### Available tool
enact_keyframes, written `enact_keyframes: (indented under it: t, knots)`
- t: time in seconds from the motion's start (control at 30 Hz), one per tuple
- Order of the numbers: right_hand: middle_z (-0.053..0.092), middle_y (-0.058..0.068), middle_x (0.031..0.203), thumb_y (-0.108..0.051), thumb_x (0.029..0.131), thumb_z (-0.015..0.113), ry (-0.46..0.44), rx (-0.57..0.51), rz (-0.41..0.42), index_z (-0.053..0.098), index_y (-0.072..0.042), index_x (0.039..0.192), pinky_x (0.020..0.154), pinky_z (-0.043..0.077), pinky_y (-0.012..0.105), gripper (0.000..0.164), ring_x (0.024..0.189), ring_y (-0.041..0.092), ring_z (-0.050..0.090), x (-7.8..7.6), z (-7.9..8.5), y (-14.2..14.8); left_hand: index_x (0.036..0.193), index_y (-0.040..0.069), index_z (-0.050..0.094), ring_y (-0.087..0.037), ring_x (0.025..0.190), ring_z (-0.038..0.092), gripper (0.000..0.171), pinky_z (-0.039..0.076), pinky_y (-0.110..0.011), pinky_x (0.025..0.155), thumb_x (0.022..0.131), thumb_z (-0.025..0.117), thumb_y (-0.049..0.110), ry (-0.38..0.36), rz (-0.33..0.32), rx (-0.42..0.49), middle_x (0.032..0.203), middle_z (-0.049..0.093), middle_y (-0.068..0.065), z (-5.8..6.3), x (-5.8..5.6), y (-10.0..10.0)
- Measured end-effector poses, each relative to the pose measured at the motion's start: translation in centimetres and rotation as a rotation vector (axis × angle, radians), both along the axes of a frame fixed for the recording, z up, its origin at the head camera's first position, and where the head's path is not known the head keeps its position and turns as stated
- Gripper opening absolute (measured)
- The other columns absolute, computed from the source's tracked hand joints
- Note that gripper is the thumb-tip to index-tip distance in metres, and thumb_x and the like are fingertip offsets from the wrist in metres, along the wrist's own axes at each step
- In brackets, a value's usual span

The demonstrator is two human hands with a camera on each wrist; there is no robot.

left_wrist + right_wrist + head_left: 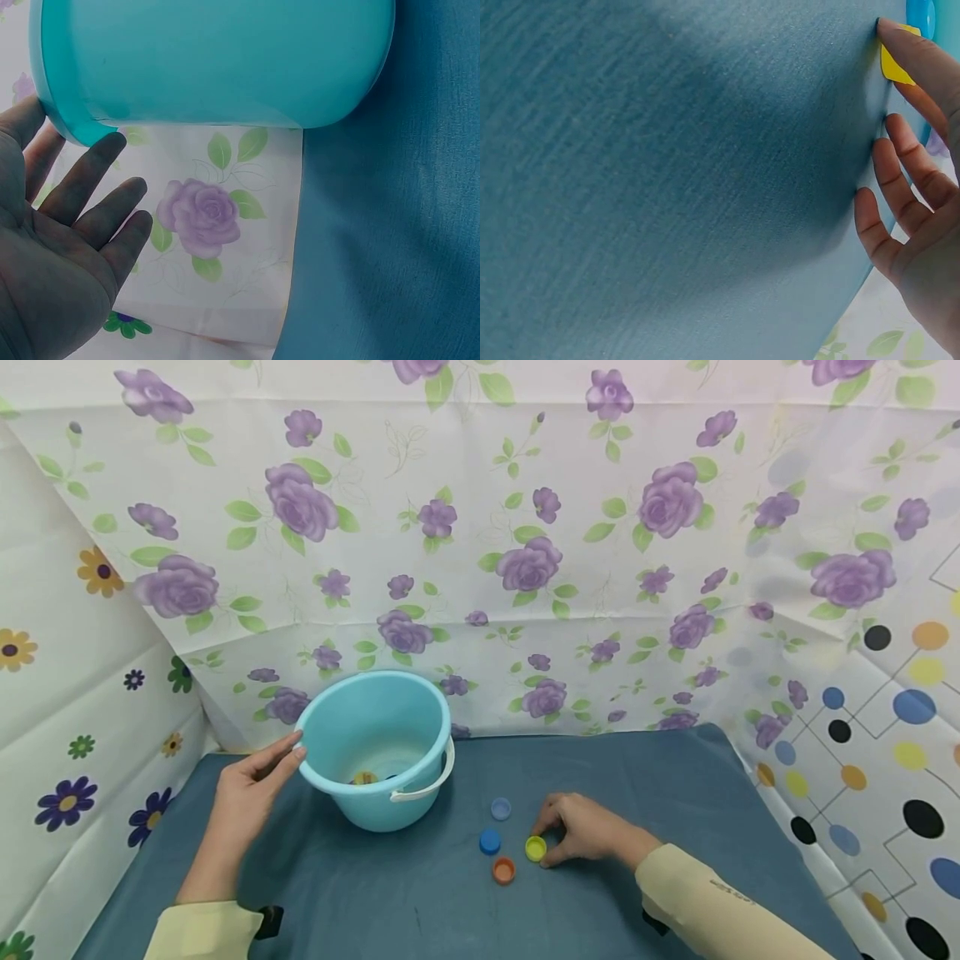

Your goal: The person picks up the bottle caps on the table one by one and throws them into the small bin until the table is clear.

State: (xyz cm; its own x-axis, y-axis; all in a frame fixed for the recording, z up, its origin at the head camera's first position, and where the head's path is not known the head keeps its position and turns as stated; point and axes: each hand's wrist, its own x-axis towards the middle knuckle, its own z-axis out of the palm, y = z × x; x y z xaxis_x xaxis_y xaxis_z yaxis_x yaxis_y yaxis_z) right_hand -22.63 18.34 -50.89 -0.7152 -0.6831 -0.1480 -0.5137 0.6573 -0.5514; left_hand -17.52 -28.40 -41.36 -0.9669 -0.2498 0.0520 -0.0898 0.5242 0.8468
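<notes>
Fingers (550, 811) of our right hand (592, 828) pinch a yellow cap (536, 849) by its edge, thumb on one side and forefinger on the other. That cap sits hollow side up on the cloth-covered worktop (405, 902), to the right of the bucket (375, 812) and nearer to us; being round, it shows us no long axis. What counts most, we judge, is that the bucket's mouth lies to the left of these fingers, farther off and above the cap, while the right hand is plainly the nearer one to the cap. Also right of the bucket, close to the yellow cap, we see an orange cap (504, 871), a blue cap (490, 842) and a pale blue cap (500, 809). Our left hand (247, 789) touches the bucket's left rim, several fingers extended; whether thumb and forefinger grip it we cannot tell. Small pieces, one yellowish (364, 778), lie inside the bucket, its white handle (422, 792) hangs at its right front, and a flowered sheet (465, 568) rises behind it.
</notes>
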Motion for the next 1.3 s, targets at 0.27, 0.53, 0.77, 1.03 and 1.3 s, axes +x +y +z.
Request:
enact_keyframes:
  t: [0.27,0.53,0.77,1.03,1.3]
  knots:
    - [0.058,-0.018,0.1,-0.046,0.069,0.08,0.004,0.009,-0.009,0.072,-0.036,0.096,0.078,0.05,0.024,0.03,0.094,0.003,0.055,0.1,0.0,0.1,0.134,0.038,0.05,-0.025,0.128,0.047,0.052,0.046,-0.047,0.098,0.087,0.052,0.06,0.005,0.003,0.0,0.142,0.048,-0.002,-0.1,0.0,0.0]
    - [0.059,-0.017,0.1,-0.044,0.071,0.079,-0.006,0.0,-0.02,0.072,-0.035,0.096,0.075,0.05,0.023,0.028,0.091,0.005,0.056,0.0,0.2,0.0,0.134,0.039,0.05,-0.024,0.128,0.047,0.052,0.046,-0.047,0.097,0.086,0.051,0.06,0.003,-0.004,0.0,0.141,0.049,-0.001,0.0,0.0,-0.1]
    - [0.065,-0.015,0.1,-0.043,0.07,0.08,0.007,-0.021,-0.044,0.071,-0.031,0.099,0.07,0.05,0.021,0.032,0.086,0.005,0.059,-0.3,0.7,0.3,0.135,0.039,0.048,-0.027,0.129,0.046,0.053,0.045,-0.05,0.098,0.086,0.051,0.061,0.0,-0.017,0.008,0.143,0.046,-0.003,0.1,0.0,-0.1]
    - [0.066,-0.017,0.103,-0.041,0.072,0.079,0.032,-0.032,-0.089,0.07,-0.033,0.102,0.08,0.054,0.029,0.032,0.097,0.008,0.062,-0.8,1.4,0.9,0.135,0.038,0.048,-0.028,0.13,0.045,0.053,0.044,-0.052,0.098,0.086,0.053,0.06,-0.012,-0.012,0.022,0.144,0.045,-0.004,0.2,0.1,-0.1]
    - [0.066,-0.017,0.106,-0.043,0.073,0.078,0.046,-0.078,-0.143,0.07,-0.035,0.1,0.086,0.054,0.04,0.029,0.106,0.011,0.061,-1.6,3.1,1.2,0.135,0.037,0.048,-0.028,0.129,0.046,0.053,0.045,-0.051,0.097,0.087,0.052,0.059,-0.005,-0.015,0.01,0.144,0.045,-0.005,0.2,0.1,-0.1]
